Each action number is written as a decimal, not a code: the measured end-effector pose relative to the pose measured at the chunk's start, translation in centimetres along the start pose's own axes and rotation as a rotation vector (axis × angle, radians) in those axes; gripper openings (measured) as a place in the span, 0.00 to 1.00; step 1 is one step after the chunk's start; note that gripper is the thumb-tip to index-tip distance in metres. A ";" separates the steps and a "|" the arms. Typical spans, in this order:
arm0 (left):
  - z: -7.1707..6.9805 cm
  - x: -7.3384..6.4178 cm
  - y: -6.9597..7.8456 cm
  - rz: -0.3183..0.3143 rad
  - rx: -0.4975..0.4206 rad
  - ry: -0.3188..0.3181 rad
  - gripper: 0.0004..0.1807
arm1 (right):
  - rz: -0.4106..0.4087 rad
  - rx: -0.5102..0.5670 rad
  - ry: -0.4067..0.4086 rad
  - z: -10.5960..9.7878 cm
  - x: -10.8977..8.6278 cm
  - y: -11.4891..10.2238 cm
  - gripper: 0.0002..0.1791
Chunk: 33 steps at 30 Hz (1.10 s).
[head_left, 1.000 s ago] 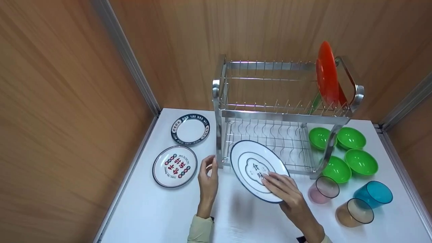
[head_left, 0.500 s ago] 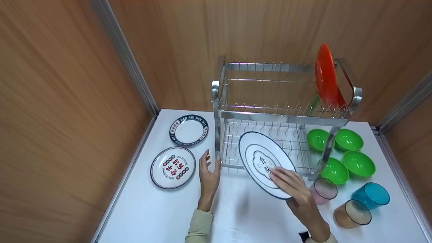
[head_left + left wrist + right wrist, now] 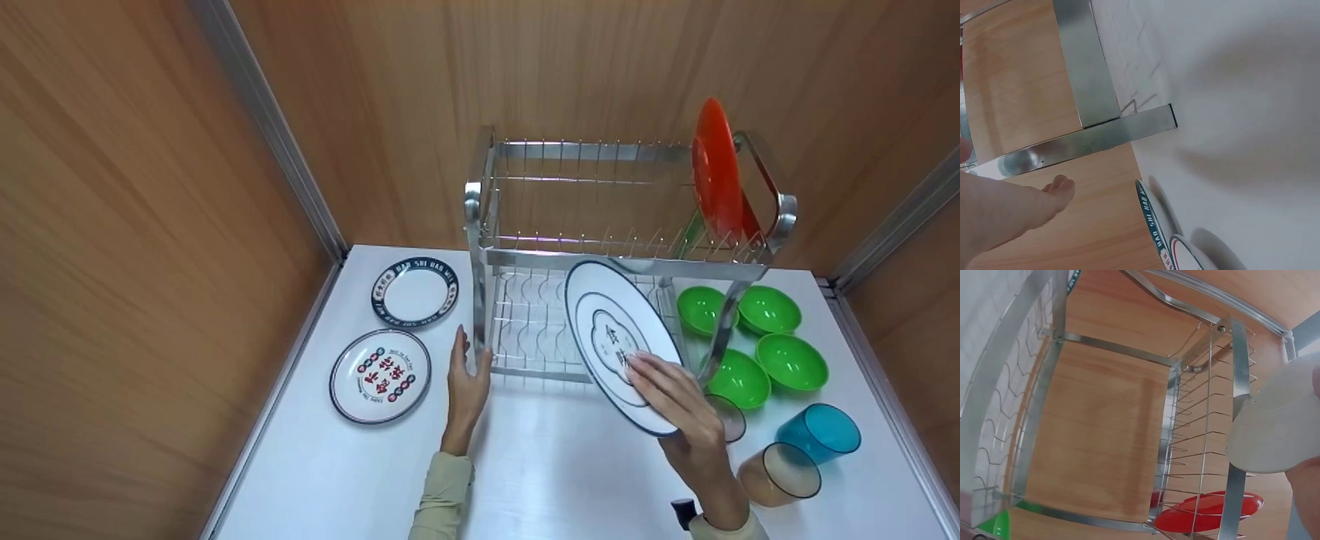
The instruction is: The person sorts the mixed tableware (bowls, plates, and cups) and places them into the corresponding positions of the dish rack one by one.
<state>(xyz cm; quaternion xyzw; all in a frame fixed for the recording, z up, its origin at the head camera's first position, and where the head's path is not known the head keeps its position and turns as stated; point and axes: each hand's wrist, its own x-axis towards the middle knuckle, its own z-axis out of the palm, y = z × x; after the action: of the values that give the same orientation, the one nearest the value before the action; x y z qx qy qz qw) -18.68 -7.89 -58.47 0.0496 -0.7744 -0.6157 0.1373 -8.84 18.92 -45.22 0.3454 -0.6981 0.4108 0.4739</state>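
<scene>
My right hand [image 3: 679, 397] grips a white plate [image 3: 611, 322] with a dark blue rim and black characters, its fingers across the printed face. The plate is tilted in front of the two-tier dish rack [image 3: 630, 265], overlapping its front bar. The right wrist view shows the plate's pale underside [image 3: 1275, 427] beside the upper tier. At the rack's left front post [image 3: 1067, 149], my left hand [image 3: 466, 394] is held with fingers and thumb extended, one on either side of the post. A red plate [image 3: 716, 172] stands at the right end of the upper tier.
Two white plates lie left of the rack, one with a dark patterned rim [image 3: 375, 300], the other with red characters [image 3: 345, 397]. Green bowls [image 3: 791, 362] sit at right, before a blue cup [image 3: 817, 433], an amber cup [image 3: 780, 474] and a partly hidden pink cup [image 3: 731, 420].
The right hand has carried the plate up and to the right, turning it more upright. The left hand has shifted slightly, its fingers straightening at the rack's post.
</scene>
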 end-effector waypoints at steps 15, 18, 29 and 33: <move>1.4 1.3 -0.5 -0.030 -0.103 -0.074 0.36 | 0.086 -0.023 0.151 -1.1 2.0 0.4 0.15; 1.7 1.6 -0.7 -0.009 -0.102 -0.060 0.33 | 0.114 -0.018 0.170 -1.4 2.4 0.7 0.17; 2.3 3.3 -0.8 -0.002 -0.091 0.000 0.16 | 0.237 -0.090 0.241 -2.8 2.4 2.1 0.27; 2.3 3.7 -1.0 0.006 -0.075 -0.033 0.16 | 0.261 -0.107 0.247 -3.2 2.3 2.6 0.29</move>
<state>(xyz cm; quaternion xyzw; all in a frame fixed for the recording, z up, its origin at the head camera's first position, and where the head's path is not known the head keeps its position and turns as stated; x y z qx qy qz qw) -22.90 -6.89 -59.36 0.0316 -0.7530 -0.6447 0.1280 -10.57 22.66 -43.02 0.1731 -0.6944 0.4704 0.5162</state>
